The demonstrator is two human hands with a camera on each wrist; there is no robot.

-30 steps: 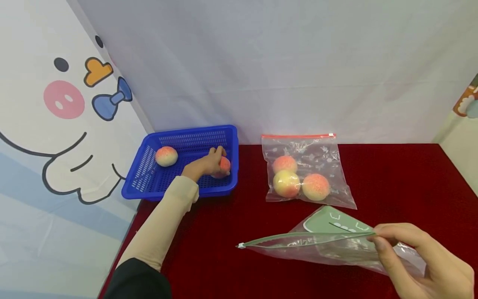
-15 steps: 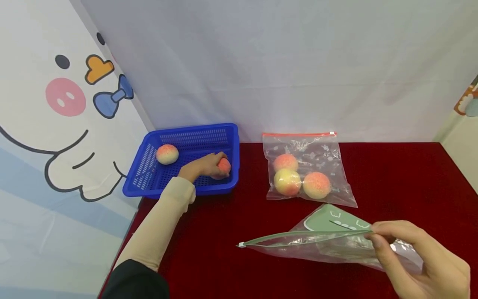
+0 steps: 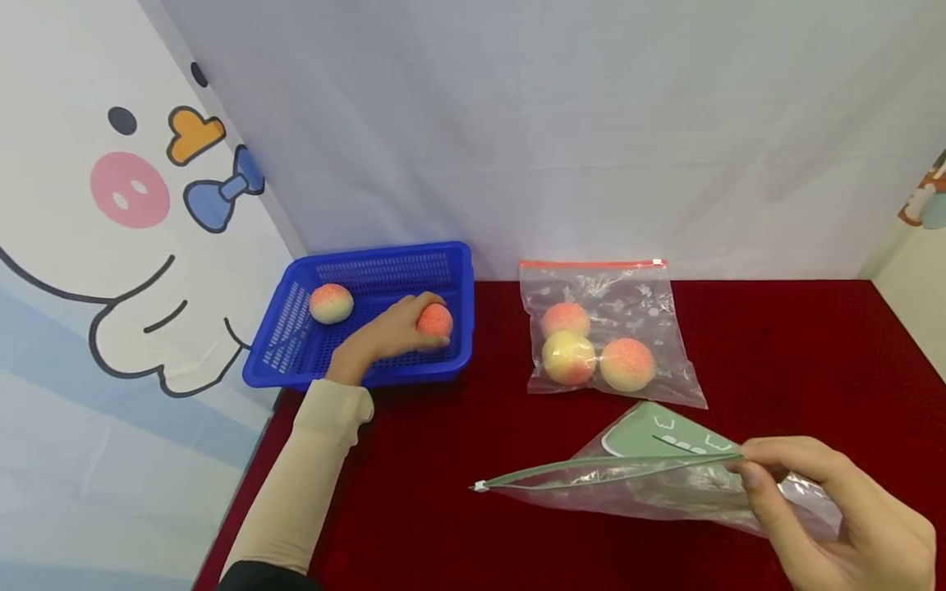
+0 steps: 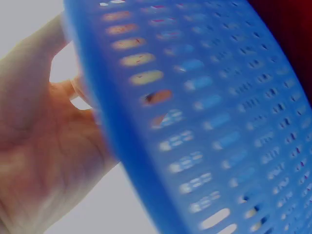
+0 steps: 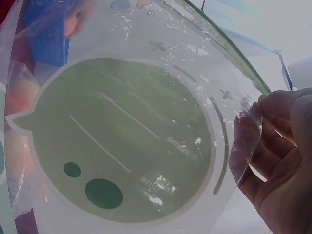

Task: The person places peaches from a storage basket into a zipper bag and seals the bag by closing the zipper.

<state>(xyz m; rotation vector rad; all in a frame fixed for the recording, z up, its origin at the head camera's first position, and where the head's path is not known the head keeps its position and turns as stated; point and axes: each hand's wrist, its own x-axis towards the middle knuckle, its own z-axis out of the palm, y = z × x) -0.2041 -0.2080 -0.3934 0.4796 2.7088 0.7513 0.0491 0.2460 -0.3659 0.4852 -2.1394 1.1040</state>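
Observation:
Over the right side of the blue plastic basket [image 3: 360, 378], my left hand [image 3: 392, 332] grips a pink peach [image 3: 435, 321]. The basket's slotted wall [image 4: 195, 117] hides most of that peach and the fingertips in the left wrist view. A second peach [image 3: 331, 304] lies at the basket's left end. With thumb and forefinger, my right hand [image 3: 842, 501] pinches the corner of a clear zip bag [image 3: 636, 492] with a green zip edge. Its mouth gapes, and a white slider sits at the left end. In the right wrist view the bag's green printed patch [image 5: 126, 141] faces the camera.
Behind the green-edged bag lies another zip bag [image 3: 606, 287] with a red closed zip, holding 3 peaches [image 3: 626, 364]. Dark red cloth [image 3: 414, 509] covers the table. A white curtain [image 3: 591, 139] stands along the back, a cartoon-printed sheet [image 3: 89, 328] along the left.
My left hand has closed round the peach and drawn it slightly left and up within the basket. My right hand and the green-edged bag stay nearly still.

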